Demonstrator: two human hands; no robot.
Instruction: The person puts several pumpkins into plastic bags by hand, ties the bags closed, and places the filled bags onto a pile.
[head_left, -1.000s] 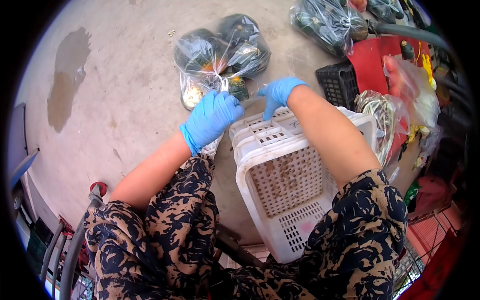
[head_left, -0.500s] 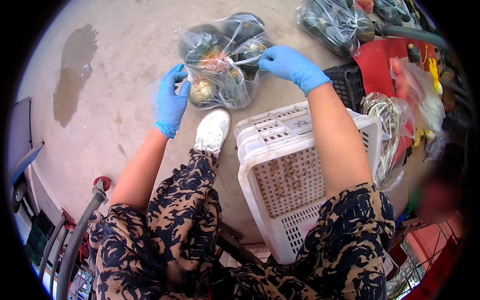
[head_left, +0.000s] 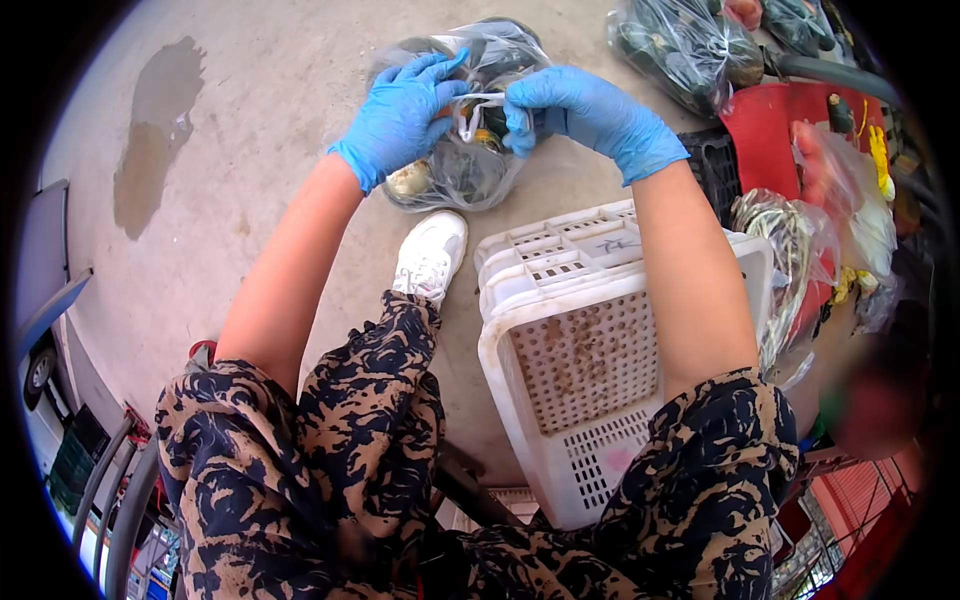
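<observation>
A clear plastic bag point(head_left: 468, 178) of dark green squashes stands on the concrete ground at the top middle. Over its top, my right hand point(head_left: 580, 112), in a blue glove, pinches a whitish twisted end of the bag. My left hand point(head_left: 405, 115), also gloved in blue, lies over the bag's left side, fingers partly spread, with the thumb side near the same twisted plastic. Both hands cover much of the bag's upper part. Pale and orange patches show through the plastic.
White stacked crates point(head_left: 580, 350) stand right of my white shoe point(head_left: 432, 252). Behind them are a black crate point(head_left: 712, 165), another bag of squashes point(head_left: 680, 50), a red sheet point(head_left: 762, 140) and a bag of stalks point(head_left: 785, 250). Metal bars run at the lower left.
Both hands were apart at the bag's sides half a second ago and have come together over its top. The right hand has taken hold of the twisted plastic.
</observation>
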